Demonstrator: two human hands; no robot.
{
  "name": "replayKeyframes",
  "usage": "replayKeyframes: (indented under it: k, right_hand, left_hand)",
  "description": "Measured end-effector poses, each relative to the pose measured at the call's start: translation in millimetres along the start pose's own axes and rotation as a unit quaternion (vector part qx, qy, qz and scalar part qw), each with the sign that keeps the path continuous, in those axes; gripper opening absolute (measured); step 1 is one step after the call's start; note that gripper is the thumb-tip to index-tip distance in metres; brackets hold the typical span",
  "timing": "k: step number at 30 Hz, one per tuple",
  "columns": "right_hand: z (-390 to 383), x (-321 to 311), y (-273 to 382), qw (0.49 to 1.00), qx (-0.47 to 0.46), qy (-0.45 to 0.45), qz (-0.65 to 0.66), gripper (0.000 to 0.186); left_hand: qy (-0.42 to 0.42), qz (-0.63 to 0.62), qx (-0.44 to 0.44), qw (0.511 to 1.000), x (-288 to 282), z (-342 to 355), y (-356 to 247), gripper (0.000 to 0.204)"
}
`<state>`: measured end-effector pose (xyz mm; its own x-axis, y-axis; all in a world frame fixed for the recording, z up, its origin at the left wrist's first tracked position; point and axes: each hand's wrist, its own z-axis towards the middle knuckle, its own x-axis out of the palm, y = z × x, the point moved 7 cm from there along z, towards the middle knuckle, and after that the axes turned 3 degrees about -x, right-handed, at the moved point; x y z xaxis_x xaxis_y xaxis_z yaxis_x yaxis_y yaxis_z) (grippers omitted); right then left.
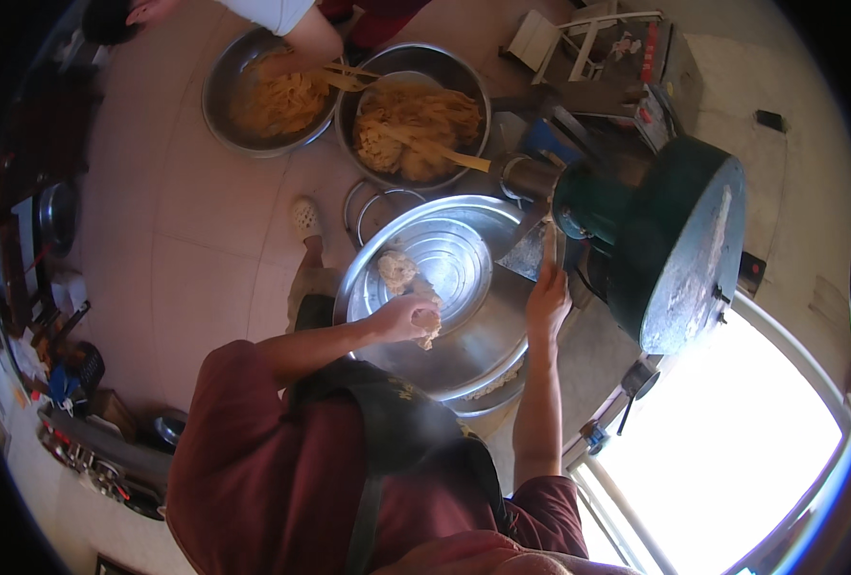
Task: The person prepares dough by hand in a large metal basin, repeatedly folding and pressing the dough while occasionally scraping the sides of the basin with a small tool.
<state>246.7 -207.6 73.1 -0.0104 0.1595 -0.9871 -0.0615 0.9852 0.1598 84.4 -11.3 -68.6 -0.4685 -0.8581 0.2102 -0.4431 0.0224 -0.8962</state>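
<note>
My left hand point(408, 319) is closed around a lump of pale dough point(432, 331) above the near side of a wide metal basin point(384, 356). Another dough lump point(397, 272) lies in the basin beyond that hand. To the right, my right hand point(547, 302) is raised at the basin's far right edge, next to a metal chute point(526, 251) below a green machine point(660, 240). Its fingers look closed around a narrow upright piece, which I cannot make out. From the machine's metal nozzle point(526, 175) a flat yellowish strip point(464, 159) runs out to the left.
Beyond lie a basin point(484, 91) heaped with yellowish strips point(425, 120) and another basin point(216, 120) of strips, where a co-worker's arm point(310, 43) reaches in. A metal ring stand point(360, 206) is by my basin. A bright opening point(722, 422) is at right.
</note>
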Motion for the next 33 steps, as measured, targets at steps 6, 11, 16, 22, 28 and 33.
replayKeyframes:
  k: [6, 11, 16, 22, 28, 33]
  right_hand:
    - [26.2, 18.6, -2.3, 0.998, 0.033, 0.054, 0.002, 0.026]
    - [-6.0, 10.2, 1.0, 0.998, 0.032, -0.009, 0.048, 0.029]
    - [19.7, 8.4, -1.9, 0.995, 0.009, -0.019, 0.093, 0.029]
    - [1.4, -9.1, 9.8, 0.993, -0.028, -0.073, 0.094, 0.031]
    - [-0.8, -10.1, -7.7, 0.999, 0.028, 0.013, 0.028, 0.033]
    - [19.4, 15.1, -10.9, 0.997, 0.006, 0.075, -0.024, 0.035]
  left_hand:
    - [0.036, -0.052, -0.028, 0.998, 8.9, 1.4, -6.8, 0.046]
    - [0.019, -0.020, -0.053, 0.998, 7.8, -4.3, -10.5, 0.047]
    - [0.023, 0.042, -0.017, 0.999, 15.1, -0.8, -26.6, 0.046]
    - [-0.002, -0.030, -0.033, 0.999, 32.3, -7.5, -5.8, 0.045]
    - [-0.063, -0.039, -0.003, 0.997, 27.3, -4.0, -4.7, 0.043]
    - [-0.044, -0.122, -0.019, 0.991, 30.5, 1.1, -0.3, 0.037]
